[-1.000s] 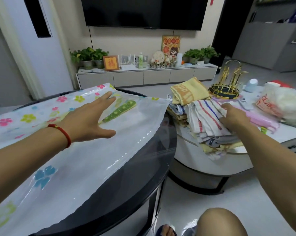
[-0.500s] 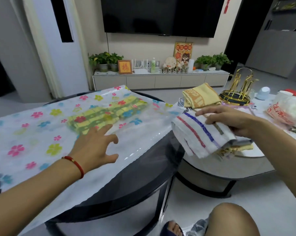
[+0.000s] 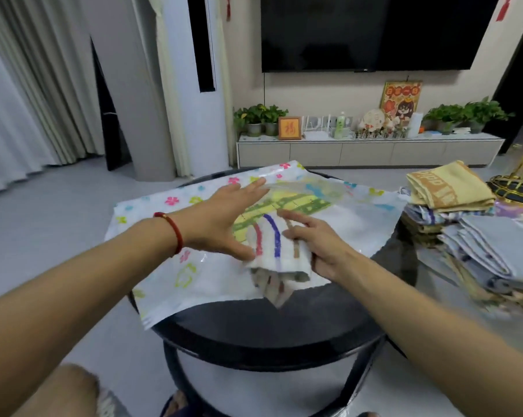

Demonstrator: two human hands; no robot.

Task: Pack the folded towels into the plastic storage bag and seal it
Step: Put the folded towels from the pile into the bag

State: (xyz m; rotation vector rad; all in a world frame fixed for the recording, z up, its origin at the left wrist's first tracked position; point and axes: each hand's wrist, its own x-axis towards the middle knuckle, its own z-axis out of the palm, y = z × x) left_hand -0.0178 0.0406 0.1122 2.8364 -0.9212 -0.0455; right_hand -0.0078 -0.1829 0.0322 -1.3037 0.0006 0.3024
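Head view, looking down at a round dark worktop. At far left, pale curtains hang to the floor. A plastic storage bag printed with coloured flowers lies flat across the worktop, and a yellow and green towel shows through its clear upper layer. The left hand, with a red bracelet on its wrist, reaches over the bag with fingers spread wide, the fingertips lifting the clear top layer. Just to its right, the right hand holds a folded white towel with red and blue stripes, fingers closed on it, at the bag's near edge; whether it is inside yet is unclear. Further right, on a second worktop, sits a stack of folded towels, a yellow one on top at the back. A dark television hangs on the far wall.
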